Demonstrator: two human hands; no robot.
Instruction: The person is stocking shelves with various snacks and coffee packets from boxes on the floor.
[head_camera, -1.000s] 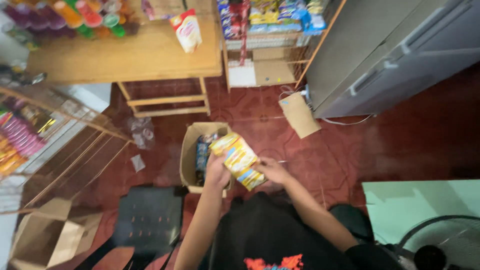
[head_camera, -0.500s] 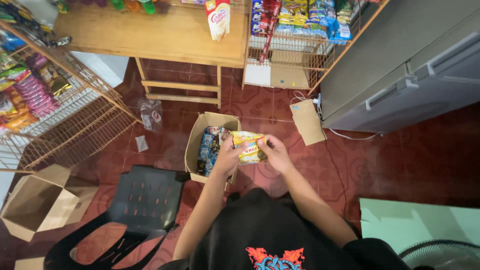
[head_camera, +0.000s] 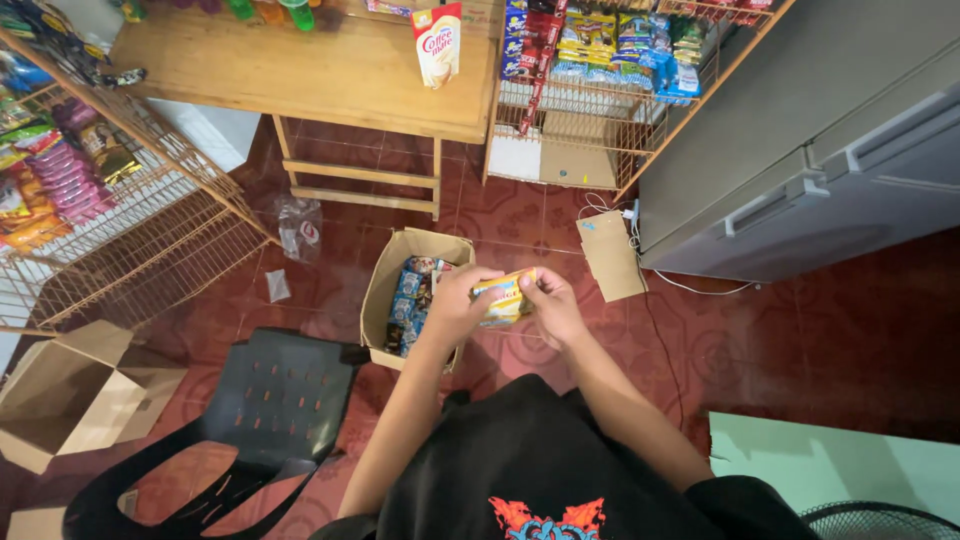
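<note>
Yellow packet sat just right of the cardboard box, above the floor. Left hand and right hand fingers pinched its opposite ends. It looked light, soft and crinkly; the end seams seemed the surest grip.

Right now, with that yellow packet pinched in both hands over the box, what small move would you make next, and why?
Probably lift the yellow packet clear toward the snack rack. Both the left hand and right hand grip it just above the open cardboard box, which holds more packets, while the rack already shows similar goods. That is only a guess.
</note>
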